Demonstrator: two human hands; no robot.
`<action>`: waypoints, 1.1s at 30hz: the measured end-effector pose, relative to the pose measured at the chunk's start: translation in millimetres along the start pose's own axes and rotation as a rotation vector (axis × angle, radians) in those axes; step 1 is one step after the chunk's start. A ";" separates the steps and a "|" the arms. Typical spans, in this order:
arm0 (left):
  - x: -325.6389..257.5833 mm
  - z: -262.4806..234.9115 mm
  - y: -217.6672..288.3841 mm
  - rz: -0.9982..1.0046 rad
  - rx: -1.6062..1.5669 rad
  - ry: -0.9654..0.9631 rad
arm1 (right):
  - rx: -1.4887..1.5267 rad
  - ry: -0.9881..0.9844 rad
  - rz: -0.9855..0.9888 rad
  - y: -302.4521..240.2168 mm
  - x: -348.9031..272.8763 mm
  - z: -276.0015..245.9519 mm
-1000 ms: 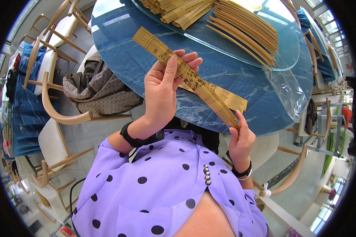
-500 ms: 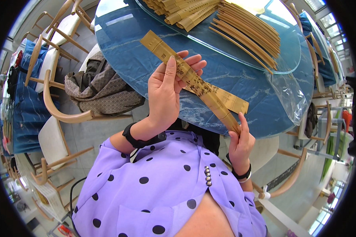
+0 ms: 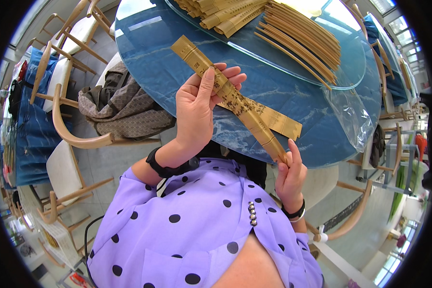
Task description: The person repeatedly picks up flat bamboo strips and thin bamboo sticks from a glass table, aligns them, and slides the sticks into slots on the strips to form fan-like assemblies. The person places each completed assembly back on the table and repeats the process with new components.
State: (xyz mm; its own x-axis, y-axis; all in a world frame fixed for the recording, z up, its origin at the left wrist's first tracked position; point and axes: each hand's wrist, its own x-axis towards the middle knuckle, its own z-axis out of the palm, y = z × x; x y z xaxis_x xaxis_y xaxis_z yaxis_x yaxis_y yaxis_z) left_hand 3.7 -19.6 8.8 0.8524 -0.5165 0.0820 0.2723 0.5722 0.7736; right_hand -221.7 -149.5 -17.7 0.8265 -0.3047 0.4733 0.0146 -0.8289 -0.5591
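Light: bright daylight is flooding in, coming from the upper right.
Glare: the glass turntable (image 3: 293, 57) and blue table (image 3: 168, 72) are reflecting pale patches.
Shadows: soft ones are lying under the left hand (image 3: 199, 110).
Focus: the centre is staying sharp.
Edges: fisheye bending is curving the chairs (image 3: 67, 120); a black rim is ringing the view.

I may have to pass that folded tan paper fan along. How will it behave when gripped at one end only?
The folded tan paper fan probably stays fairly stiff: it spans straight between left hand and right hand. Likely light, held by fingertips. Its leaves may splay, since one end already spreads apart.
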 end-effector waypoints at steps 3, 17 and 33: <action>-0.9 1.0 0.9 0.004 0.020 0.010 | 0.001 -0.007 0.009 -2.3 -0.6 1.7; -3.3 14.6 -11.8 -0.131 -0.086 -0.053 | 0.230 -0.103 0.082 -9.9 18.0 19.3; 5.4 12.8 0.9 -0.207 0.021 -0.043 | 0.096 0.054 -0.189 -16.5 31.9 -2.7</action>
State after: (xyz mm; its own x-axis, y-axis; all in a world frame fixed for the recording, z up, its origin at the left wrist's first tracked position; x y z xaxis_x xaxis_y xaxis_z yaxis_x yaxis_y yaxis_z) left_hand 2.8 -30.0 18.0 0.7593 -0.6485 -0.0541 0.4301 0.4378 0.7895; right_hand -197.0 -146.8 8.4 0.7723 -0.1749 0.6107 0.2226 -0.8259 -0.5180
